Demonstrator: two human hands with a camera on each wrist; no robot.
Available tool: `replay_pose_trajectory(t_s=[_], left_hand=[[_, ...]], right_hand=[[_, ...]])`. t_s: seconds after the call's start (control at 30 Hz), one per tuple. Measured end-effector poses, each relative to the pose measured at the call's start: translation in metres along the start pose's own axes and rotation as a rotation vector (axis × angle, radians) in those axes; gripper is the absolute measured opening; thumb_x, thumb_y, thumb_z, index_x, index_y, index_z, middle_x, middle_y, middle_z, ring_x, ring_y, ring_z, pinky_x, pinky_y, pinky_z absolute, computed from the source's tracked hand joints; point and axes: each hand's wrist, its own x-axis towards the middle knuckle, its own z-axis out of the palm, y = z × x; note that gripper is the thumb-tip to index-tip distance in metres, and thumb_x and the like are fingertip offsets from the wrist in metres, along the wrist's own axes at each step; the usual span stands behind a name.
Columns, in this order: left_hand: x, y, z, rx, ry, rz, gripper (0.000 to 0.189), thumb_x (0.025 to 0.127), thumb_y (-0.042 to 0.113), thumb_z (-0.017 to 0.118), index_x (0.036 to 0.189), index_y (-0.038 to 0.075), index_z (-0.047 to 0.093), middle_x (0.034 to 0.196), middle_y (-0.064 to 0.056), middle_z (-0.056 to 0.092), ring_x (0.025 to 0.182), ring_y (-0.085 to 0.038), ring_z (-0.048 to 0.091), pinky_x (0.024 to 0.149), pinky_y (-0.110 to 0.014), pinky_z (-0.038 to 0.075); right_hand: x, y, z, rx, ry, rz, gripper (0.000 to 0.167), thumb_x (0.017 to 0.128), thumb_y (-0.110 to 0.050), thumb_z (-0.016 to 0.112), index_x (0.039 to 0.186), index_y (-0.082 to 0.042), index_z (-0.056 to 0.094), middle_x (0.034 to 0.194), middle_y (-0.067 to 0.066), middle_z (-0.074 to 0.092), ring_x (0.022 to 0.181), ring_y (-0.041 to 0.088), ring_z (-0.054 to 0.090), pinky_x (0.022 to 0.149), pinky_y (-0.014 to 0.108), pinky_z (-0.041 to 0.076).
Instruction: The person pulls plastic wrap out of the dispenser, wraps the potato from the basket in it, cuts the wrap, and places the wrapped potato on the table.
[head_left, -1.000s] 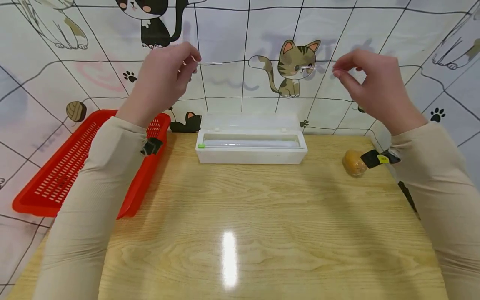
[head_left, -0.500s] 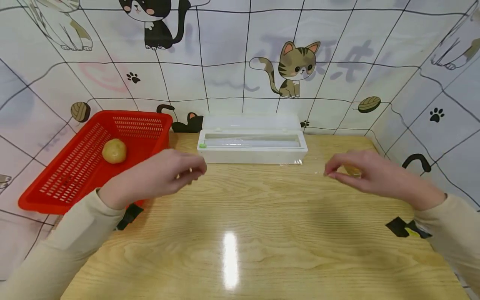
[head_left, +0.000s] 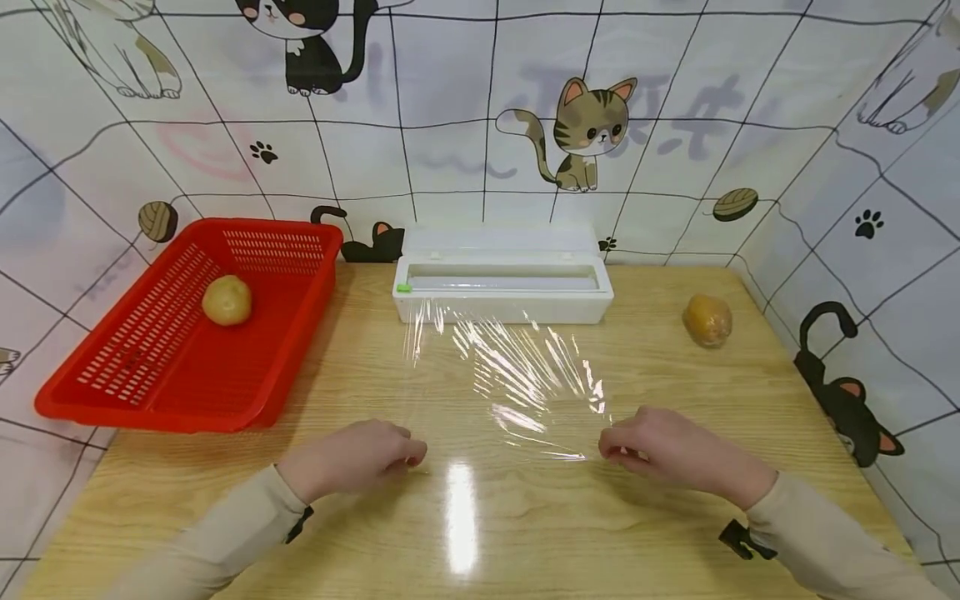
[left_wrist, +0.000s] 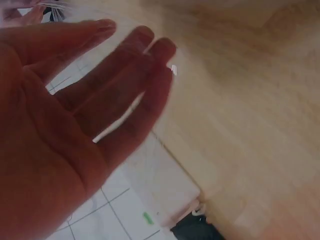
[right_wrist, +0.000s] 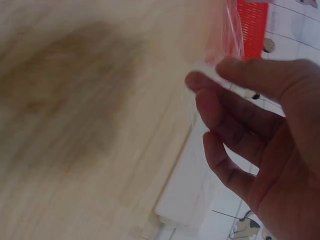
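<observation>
Grip: left hand (head_left: 358, 457), right hand (head_left: 667, 447) pinching film (head_left: 519, 373) from 12-o'clock dispenser (head_left: 504, 294); 2-o'clock ball (head_left: 707, 321) lying wrapped; 10-o'clock potato (head_left: 227, 300) seemingly awaiting film.

Tabletop (head_left: 555, 537): near edge and near corners cut off by bottom of head view. Left sleeve (head_left: 225, 529), right sleeve (head_left: 825, 533): cut off there too. Left hand (head_left: 356, 457), right hand (head_left: 671, 446): inner fingers hidden behind knuckles in head view; soft focus in wrist views. Clear film (head_left: 517, 379): left margin too transparent to trace. White roll (head_left: 517, 283), at tabletop's far edge: lower part hidden inside white box (head_left: 577, 311). Red basket (right_wrist: 253, 27): cut off by top of right wrist view.
</observation>
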Motion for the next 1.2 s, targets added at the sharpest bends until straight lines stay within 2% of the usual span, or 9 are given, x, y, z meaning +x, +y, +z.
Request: replay_pose_trajectory(t_s=[0.33,0.5,0.63,0.73,0.83,0.93,1.03,1.1,1.2], left_hand=[[0.003,0.002,0.018,0.203,0.005,-0.098,0.009,0.089,0.011,0.069,0.082,0.015,0.066,0.074,0.004,0.042,0.066,-0.012,0.040,0.057,-0.024,0.038],[0.001,0.004,0.020,0.205,0.031,-0.110,0.011,0.089,0.011,0.070,0.079,0.012,0.067,0.078,0.002,0.039,0.071,-0.014,0.038,0.057,-0.023,0.037],[-0.002,0.006,0.021,0.198,0.029,-0.101,0.012,0.088,0.009,0.069,0.078,0.012,0.063,0.075,0.003,0.038,0.068,-0.014,0.038,0.056,-0.023,0.037],[-0.002,0.007,0.021,0.154,0.003,-0.120,0.015,0.089,0.009,0.067,0.077,0.012,0.059,0.070,0.004,0.037,0.063,-0.012,0.038,0.054,-0.024,0.037],[-0.002,0.007,0.017,0.112,-0.013,-0.137,0.019,0.090,0.008,0.066,0.075,0.013,0.055,0.067,0.005,0.039,0.058,-0.011,0.040,0.052,-0.025,0.038],[-0.002,0.005,0.010,0.109,-0.026,-0.140,0.020,0.088,0.007,0.067,0.075,0.012,0.053,0.067,0.005,0.040,0.058,-0.010,0.041,0.052,-0.025,0.038],[-0.003,0.001,-0.004,0.108,-0.031,-0.140,0.020,0.085,0.006,0.070,0.077,0.012,0.053,0.068,0.005,0.043,0.059,-0.011,0.043,0.053,-0.025,0.039],[-0.004,-0.002,-0.016,0.100,-0.026,-0.144,0.017,0.085,0.005,0.070,0.080,0.010,0.055,0.071,0.004,0.048,0.061,-0.012,0.047,0.055,-0.027,0.042],[-0.008,-0.010,-0.038,0.086,-0.005,-0.163,0.012,0.086,0.004,0.069,0.085,0.010,0.058,0.078,0.001,0.054,0.067,-0.015,0.054,0.061,-0.031,0.048]], right_hand=[[-0.009,-0.002,0.028,-0.173,-0.021,0.069,0.027,0.075,-0.005,0.079,0.084,-0.015,0.056,0.068,-0.011,0.058,0.056,-0.001,0.045,0.054,0.024,0.037],[-0.008,-0.002,0.032,-0.228,0.006,0.097,0.029,0.076,-0.006,0.078,0.080,-0.015,0.051,0.062,-0.011,0.051,0.052,0.001,0.039,0.053,0.025,0.036],[-0.009,-0.002,0.035,-0.256,0.035,0.096,0.024,0.077,-0.007,0.077,0.083,-0.014,0.055,0.077,-0.007,0.058,0.061,0.005,0.048,0.055,0.026,0.039],[-0.010,-0.002,0.039,-0.273,0.070,0.095,0.010,0.092,-0.016,0.065,0.086,-0.013,0.058,0.092,-0.003,0.058,0.063,0.010,0.050,0.055,0.027,0.041],[-0.009,-0.002,0.041,-0.279,0.100,0.097,0.031,0.105,-0.028,0.039,0.086,-0.014,0.059,0.098,-0.001,0.056,0.061,0.012,0.048,0.054,0.029,0.043],[-0.009,-0.002,0.043,-0.278,0.100,0.100,0.046,0.106,-0.034,0.022,0.085,-0.014,0.058,0.096,-0.001,0.055,0.063,0.012,0.048,0.055,0.029,0.044],[-0.008,-0.001,0.043,-0.279,0.084,0.106,0.023,0.102,-0.023,0.048,0.083,-0.014,0.057,0.093,-0.002,0.056,0.068,0.011,0.050,0.056,0.028,0.043],[-0.007,0.000,0.043,-0.282,0.079,0.108,0.012,0.091,-0.014,0.065,0.082,-0.013,0.057,0.092,-0.002,0.056,0.071,0.011,0.051,0.057,0.028,0.042],[-0.006,0.001,0.042,-0.292,0.084,0.103,0.023,0.075,-0.005,0.077,0.081,-0.013,0.056,0.089,-0.003,0.056,0.073,0.010,0.051,0.058,0.028,0.041]])
